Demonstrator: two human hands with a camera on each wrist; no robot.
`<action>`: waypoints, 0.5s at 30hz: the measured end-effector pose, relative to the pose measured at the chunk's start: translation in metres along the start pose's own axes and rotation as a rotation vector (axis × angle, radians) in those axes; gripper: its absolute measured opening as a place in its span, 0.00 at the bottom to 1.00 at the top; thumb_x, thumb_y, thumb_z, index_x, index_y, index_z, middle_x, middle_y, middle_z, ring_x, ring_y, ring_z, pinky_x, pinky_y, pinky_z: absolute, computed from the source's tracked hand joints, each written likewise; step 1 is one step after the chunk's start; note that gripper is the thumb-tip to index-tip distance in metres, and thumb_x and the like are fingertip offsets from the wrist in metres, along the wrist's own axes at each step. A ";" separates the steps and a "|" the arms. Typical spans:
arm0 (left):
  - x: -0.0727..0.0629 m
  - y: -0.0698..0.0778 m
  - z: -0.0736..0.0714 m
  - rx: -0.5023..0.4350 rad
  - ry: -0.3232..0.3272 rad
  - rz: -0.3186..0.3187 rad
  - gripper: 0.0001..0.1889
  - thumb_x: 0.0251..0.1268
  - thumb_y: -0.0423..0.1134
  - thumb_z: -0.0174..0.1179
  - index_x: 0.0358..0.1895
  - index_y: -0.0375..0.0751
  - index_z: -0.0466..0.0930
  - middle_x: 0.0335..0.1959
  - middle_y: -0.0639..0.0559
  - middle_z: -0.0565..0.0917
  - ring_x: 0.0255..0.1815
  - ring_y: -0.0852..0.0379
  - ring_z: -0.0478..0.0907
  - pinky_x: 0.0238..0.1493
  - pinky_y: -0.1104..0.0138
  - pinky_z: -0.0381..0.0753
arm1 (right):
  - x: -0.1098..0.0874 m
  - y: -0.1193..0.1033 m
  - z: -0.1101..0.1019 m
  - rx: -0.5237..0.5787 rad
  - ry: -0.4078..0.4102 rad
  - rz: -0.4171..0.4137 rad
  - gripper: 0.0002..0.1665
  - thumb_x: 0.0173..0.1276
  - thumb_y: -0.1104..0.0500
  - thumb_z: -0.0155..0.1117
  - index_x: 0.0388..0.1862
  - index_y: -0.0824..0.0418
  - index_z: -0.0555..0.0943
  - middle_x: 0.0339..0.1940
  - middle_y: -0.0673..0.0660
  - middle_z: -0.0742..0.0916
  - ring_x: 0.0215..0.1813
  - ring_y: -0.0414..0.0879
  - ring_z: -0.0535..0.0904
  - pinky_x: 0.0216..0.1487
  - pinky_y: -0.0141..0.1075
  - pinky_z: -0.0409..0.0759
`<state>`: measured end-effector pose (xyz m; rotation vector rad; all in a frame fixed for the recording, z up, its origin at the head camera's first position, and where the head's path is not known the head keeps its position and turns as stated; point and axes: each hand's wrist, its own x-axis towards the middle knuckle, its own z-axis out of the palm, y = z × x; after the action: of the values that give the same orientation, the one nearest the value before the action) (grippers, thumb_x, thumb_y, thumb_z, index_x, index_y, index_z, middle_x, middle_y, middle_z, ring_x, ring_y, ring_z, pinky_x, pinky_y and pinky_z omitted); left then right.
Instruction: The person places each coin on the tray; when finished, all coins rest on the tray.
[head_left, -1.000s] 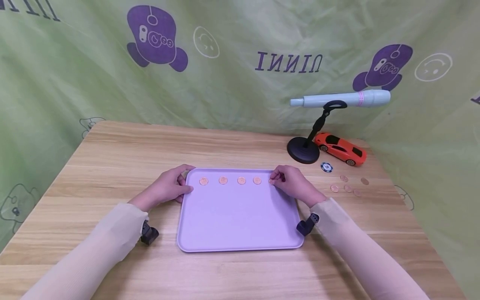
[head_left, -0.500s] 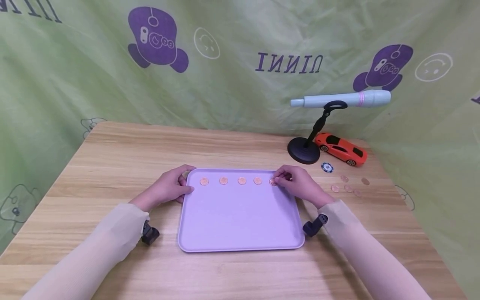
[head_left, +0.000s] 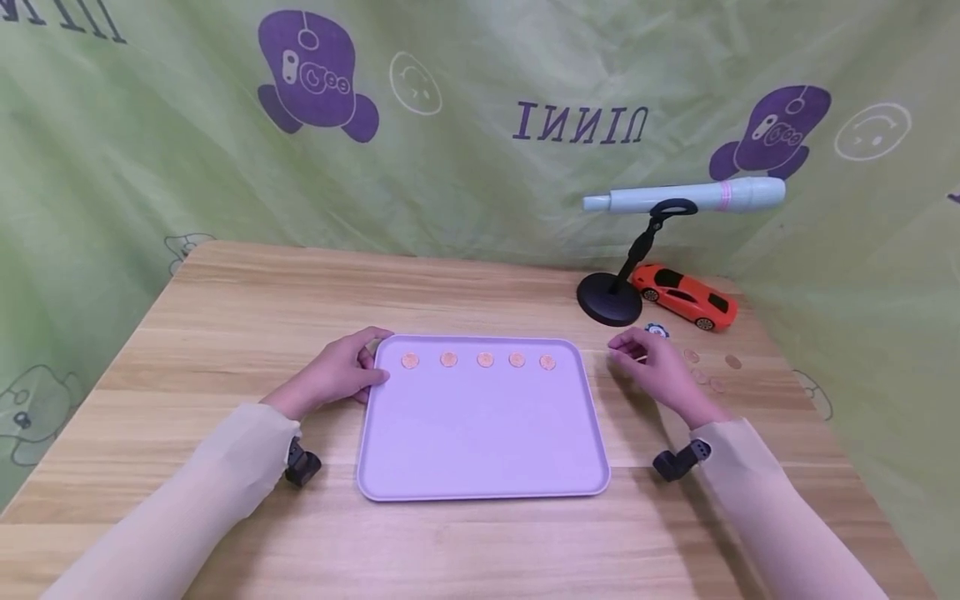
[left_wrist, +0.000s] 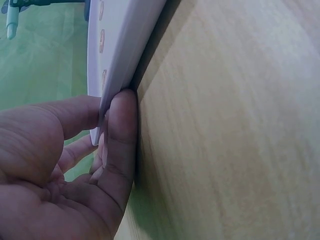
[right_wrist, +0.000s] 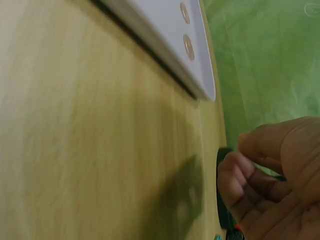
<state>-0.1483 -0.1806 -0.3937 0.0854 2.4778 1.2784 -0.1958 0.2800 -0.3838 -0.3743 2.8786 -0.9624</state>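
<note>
A lilac rectangular tray [head_left: 483, 433] lies on the wooden table, with a row of several copper coins [head_left: 485, 360] along its far side. At its far left corner my left hand [head_left: 341, 367] pinches the rim, thumb on top; in the left wrist view the fingers [left_wrist: 122, 117] reach under the edge. My right hand [head_left: 658, 372] is over the table just right of the tray, fingers loosely bent and nothing visible in them. The right wrist view shows that hand [right_wrist: 275, 175] apart from the tray's corner. More copper coins [head_left: 733, 362] lie beyond it, partly hidden.
A blue-and-white poker chip [head_left: 657, 330] sits behind my right hand, partly covered by it. Farther back are a black stand [head_left: 609, 300] bearing a pale blue microphone [head_left: 675, 197] and an orange toy car [head_left: 686, 297]. A green curtain [head_left: 465, 192] hangs behind the table.
My right hand has let go of the rightmost coin in the row and moved right, off the tray, toward the loose coins. My left hand stays at the tray's corner.
</note>
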 end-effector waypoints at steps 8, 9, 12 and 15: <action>0.000 0.003 0.000 -0.008 -0.004 -0.010 0.33 0.72 0.28 0.63 0.78 0.38 0.64 0.34 0.45 0.73 0.27 0.57 0.78 0.28 0.67 0.88 | -0.018 0.023 -0.016 -0.140 0.044 0.054 0.17 0.73 0.63 0.67 0.55 0.73 0.81 0.47 0.71 0.85 0.47 0.59 0.82 0.50 0.47 0.84; 0.000 0.003 0.000 -0.008 -0.003 -0.010 0.33 0.72 0.28 0.63 0.78 0.38 0.64 0.34 0.45 0.73 0.27 0.57 0.78 0.28 0.67 0.88 | -0.020 0.025 -0.018 -0.159 0.042 0.059 0.18 0.73 0.62 0.67 0.55 0.74 0.80 0.47 0.71 0.85 0.48 0.60 0.81 0.51 0.51 0.84; 0.000 0.003 0.001 -0.009 -0.002 -0.012 0.33 0.72 0.27 0.63 0.78 0.37 0.64 0.34 0.45 0.73 0.27 0.57 0.78 0.28 0.67 0.88 | -0.024 0.032 -0.021 -0.187 0.018 0.079 0.20 0.72 0.62 0.68 0.56 0.75 0.79 0.47 0.72 0.84 0.47 0.61 0.80 0.53 0.58 0.84; -0.001 0.004 0.001 -0.007 -0.006 -0.011 0.33 0.72 0.27 0.63 0.78 0.37 0.63 0.34 0.45 0.73 0.27 0.57 0.78 0.28 0.67 0.88 | -0.028 0.037 -0.024 -0.180 0.010 0.086 0.20 0.72 0.63 0.68 0.56 0.76 0.79 0.50 0.74 0.84 0.50 0.64 0.82 0.56 0.61 0.85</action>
<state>-0.1478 -0.1774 -0.3910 0.0739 2.4658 1.2806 -0.1801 0.3296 -0.3873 -0.2563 2.9715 -0.6961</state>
